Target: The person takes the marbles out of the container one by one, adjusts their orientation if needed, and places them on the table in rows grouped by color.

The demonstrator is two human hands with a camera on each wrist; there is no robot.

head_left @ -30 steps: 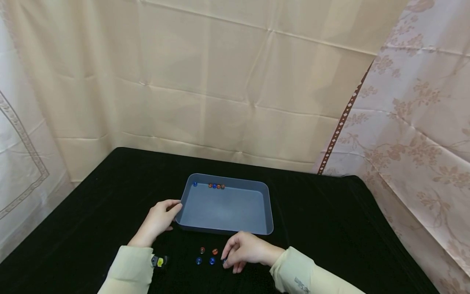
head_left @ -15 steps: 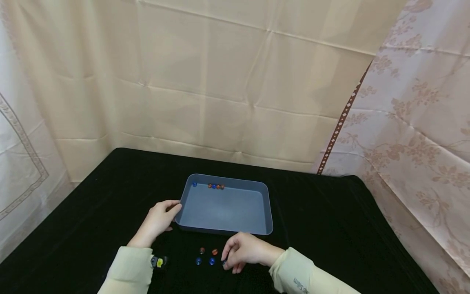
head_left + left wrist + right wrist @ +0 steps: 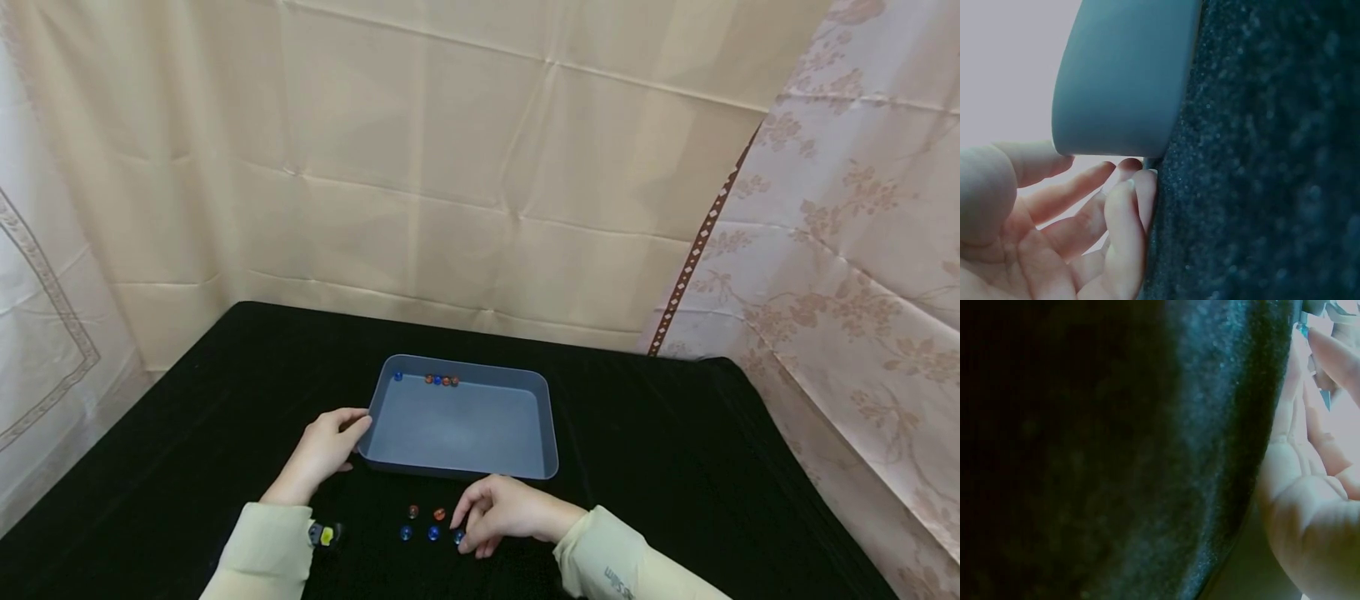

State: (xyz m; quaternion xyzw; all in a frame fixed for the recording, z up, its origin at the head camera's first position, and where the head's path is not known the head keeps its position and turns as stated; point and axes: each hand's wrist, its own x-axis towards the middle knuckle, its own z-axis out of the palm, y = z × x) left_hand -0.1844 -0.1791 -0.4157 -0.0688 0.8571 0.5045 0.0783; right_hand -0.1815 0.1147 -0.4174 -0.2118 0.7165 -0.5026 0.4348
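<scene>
In the head view my left hand (image 3: 326,444) is at the left end of a blue-grey tray (image 3: 553,433). The left wrist view shows its thumb near the rim and loosely bent fingers against the outer wall. My right hand (image 3: 506,510) is low over the black cloth in front of the tray. Its index finger and thumb are parted around a dark blue glass marble (image 3: 459,537), which shows between their tips. Left of it lie two blue marbles (image 3: 433,532), with a reddish marble (image 3: 414,511) and an orange marble (image 3: 439,514) behind them.
Inside the tray, a blue marble (image 3: 398,377) lies near the back left corner. A short row of orange and blue marbles (image 3: 446,381) lines the back wall. Black cloth (image 3: 660,467) covers the table; a beige curtain (image 3: 420,167) hangs behind it.
The right index finger and thumb have parted slightly, so the blue marble between them shows more fully. The left hand and tray stay where they were.
</scene>
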